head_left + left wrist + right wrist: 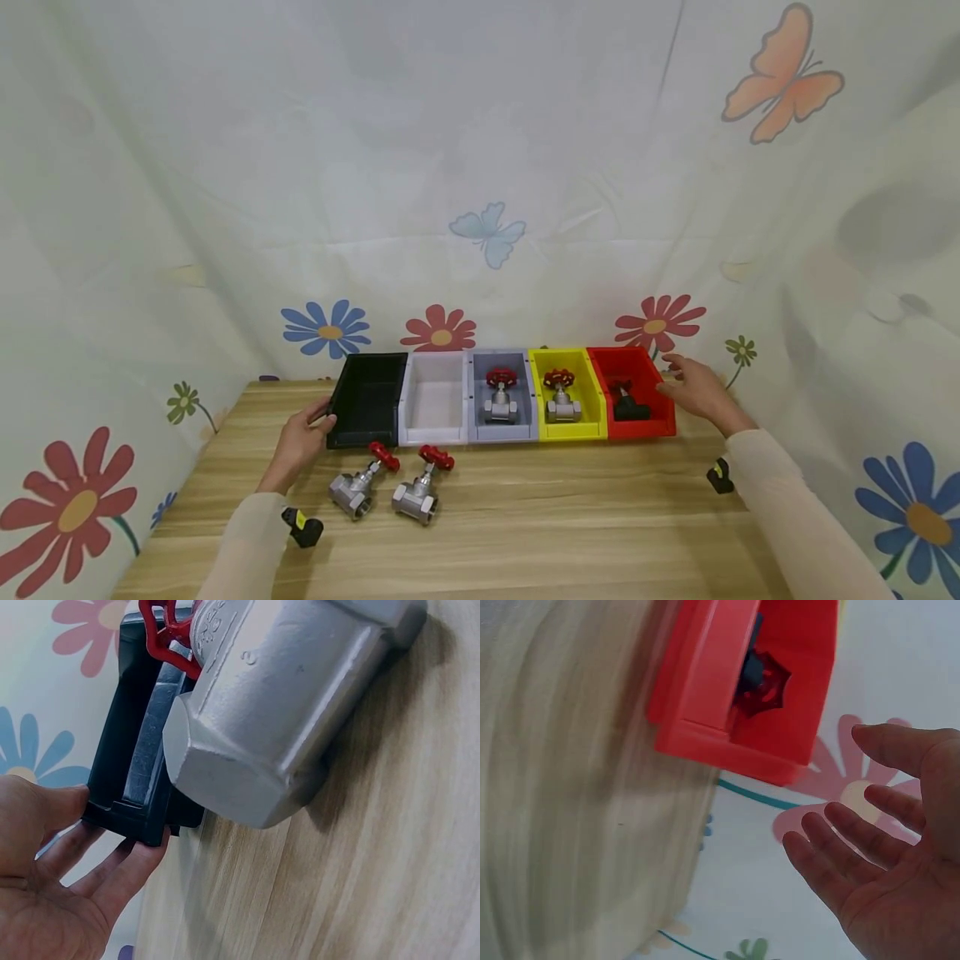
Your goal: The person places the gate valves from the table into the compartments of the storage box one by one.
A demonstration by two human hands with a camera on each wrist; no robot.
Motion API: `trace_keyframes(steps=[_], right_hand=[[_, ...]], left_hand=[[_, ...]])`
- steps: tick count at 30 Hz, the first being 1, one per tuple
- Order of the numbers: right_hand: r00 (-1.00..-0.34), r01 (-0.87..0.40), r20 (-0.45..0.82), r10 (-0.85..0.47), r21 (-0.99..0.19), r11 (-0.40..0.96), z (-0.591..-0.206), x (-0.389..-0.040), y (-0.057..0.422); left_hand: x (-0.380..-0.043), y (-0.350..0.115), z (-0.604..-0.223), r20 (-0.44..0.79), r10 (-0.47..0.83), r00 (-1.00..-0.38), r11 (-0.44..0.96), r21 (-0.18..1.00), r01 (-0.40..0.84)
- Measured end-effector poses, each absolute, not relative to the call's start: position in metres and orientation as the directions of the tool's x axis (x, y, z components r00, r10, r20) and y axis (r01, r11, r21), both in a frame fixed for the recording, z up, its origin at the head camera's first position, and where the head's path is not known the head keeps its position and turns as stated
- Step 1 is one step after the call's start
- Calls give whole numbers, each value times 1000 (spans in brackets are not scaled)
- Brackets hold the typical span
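Note:
At the left end of the row, my left hand [302, 437] touches the outer side of a black bin [139, 821], its fingers fairly straight and the thumb at the bin's edge. My right hand [900, 847] is spread beside a red bin [697, 742] at the other end, with a gap between them in the right wrist view. Two steel valves with red handwheels, a left one [352, 493] and a right one [415, 498], lie on the table before the bins. Another valve with a dark body [630, 408] sits inside the red bin.
Between the end bins stand a white bin [435, 435], a grey bin [504, 433] and a yellow bin [576, 430]. One steel valve [500, 408] is in the grey bin, another valve [562, 408] in the yellow. Behind the wooden table [570, 533] hangs a flowered curtain [480, 125].

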State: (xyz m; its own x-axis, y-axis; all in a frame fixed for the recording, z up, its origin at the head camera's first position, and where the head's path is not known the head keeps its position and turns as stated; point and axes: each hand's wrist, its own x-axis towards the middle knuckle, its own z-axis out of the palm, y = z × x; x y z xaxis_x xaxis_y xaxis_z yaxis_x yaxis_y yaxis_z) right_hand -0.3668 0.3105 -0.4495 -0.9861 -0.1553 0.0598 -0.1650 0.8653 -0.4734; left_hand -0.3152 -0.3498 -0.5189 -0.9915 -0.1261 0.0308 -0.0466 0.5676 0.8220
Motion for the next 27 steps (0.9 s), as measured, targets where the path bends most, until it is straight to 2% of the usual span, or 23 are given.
trace_keyframes(steps=[11,18,27], right_hand=[[-991,-76,-46,-123,-563,823,-467,-370,324],[-989,31,-129,-75,-673,739,-478,-372,326],[-976,24,-158,-152,-766,642,-479,-368,321]], left_hand=[[-315,-350,-520,27,-122,-992,568,822,-48],[-315,-350,-520,31,-124,-992,577,816,-47],[-314,-349,-520,29,-122,-992,552,833,-44]])
